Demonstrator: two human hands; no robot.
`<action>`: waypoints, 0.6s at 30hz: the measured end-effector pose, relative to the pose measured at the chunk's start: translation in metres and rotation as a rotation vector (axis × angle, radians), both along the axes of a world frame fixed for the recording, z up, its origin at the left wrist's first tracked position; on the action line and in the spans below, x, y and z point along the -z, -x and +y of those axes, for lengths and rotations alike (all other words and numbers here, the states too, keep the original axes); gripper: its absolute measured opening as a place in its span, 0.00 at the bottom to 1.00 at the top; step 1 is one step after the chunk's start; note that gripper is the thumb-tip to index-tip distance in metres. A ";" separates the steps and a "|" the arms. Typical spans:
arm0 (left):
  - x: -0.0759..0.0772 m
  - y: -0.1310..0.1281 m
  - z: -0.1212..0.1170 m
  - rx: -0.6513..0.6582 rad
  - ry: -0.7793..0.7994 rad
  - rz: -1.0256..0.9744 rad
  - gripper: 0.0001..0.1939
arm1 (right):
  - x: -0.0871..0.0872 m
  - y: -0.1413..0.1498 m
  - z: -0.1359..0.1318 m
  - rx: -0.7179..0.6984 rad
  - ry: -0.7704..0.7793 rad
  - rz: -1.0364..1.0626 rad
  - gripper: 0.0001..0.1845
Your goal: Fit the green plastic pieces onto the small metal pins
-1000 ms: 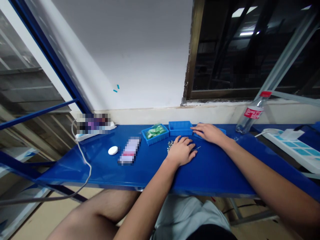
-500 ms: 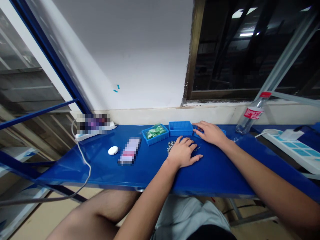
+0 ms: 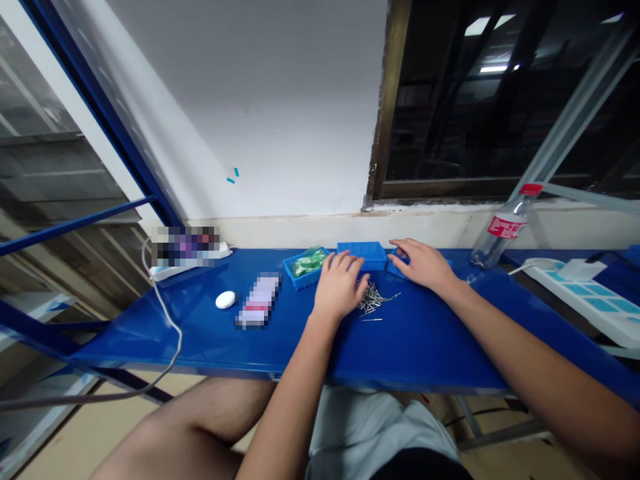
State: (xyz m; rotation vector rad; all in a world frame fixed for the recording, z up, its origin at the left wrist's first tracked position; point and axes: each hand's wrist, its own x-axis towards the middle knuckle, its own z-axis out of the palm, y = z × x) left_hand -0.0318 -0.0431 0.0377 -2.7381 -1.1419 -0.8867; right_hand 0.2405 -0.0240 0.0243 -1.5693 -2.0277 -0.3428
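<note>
A pile of thin silver pieces that look like blind rivets (image 3: 371, 300) lies on the blue table (image 3: 425, 347), with a single one apart at its near side. My left hand (image 3: 337, 287) is at the pile's left edge, fingers spread and nothing seen in them. Its fingertips point at the middle blue bin (image 3: 363, 257), which shows no contents. To the left, a blue bin (image 3: 299, 283) contains green items in clear plastic bags (image 3: 307, 262). My right hand (image 3: 423, 262) hovers over or rests on a third blue bin (image 3: 397, 261), thumb and forefinger apart. It hides most of that bin.
A bottle with a red cap (image 3: 507, 227) stands at the back right beside a white power strip (image 3: 590, 293). On the left are a white round object (image 3: 225, 300), a blurred-out flat object (image 3: 259, 301) and another power strip (image 3: 193, 263) with a cable (image 3: 173, 327).
My left hand has moved left off the rivets, uncovering the pile. My right hand has stayed near the right bin, shifting slightly, its thumb and forefinger apart.
</note>
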 end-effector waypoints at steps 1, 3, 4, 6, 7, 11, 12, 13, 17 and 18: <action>-0.002 0.007 0.004 -0.083 -0.007 -0.030 0.26 | 0.000 0.000 0.000 0.000 0.002 0.001 0.23; -0.005 0.020 0.013 -0.246 -0.029 -0.064 0.30 | -0.001 0.000 0.000 -0.002 0.003 0.006 0.23; -0.005 0.026 0.017 -0.312 -0.043 -0.065 0.32 | -0.001 0.001 -0.001 -0.006 0.003 0.011 0.23; -0.004 0.037 0.027 -0.397 -0.054 -0.045 0.37 | -0.002 0.002 -0.001 -0.016 0.003 0.022 0.22; -0.003 0.042 0.032 -0.431 -0.044 -0.033 0.38 | -0.002 0.002 -0.002 -0.020 0.006 0.029 0.22; 0.004 0.059 0.051 -0.512 0.102 0.067 0.43 | -0.002 0.003 -0.001 -0.027 0.028 0.043 0.22; 0.005 0.062 0.054 -0.515 0.155 0.087 0.45 | -0.001 0.003 -0.001 -0.028 0.030 0.045 0.22; 0.006 0.064 0.056 -0.511 0.180 0.100 0.45 | -0.001 0.003 -0.001 -0.031 0.031 0.046 0.22; 0.005 0.070 0.058 -0.502 0.192 0.107 0.43 | 0.001 0.004 0.000 -0.049 0.025 0.053 0.22; 0.004 0.070 0.057 -0.504 0.199 0.098 0.42 | 0.002 0.004 0.000 -0.051 0.022 0.056 0.22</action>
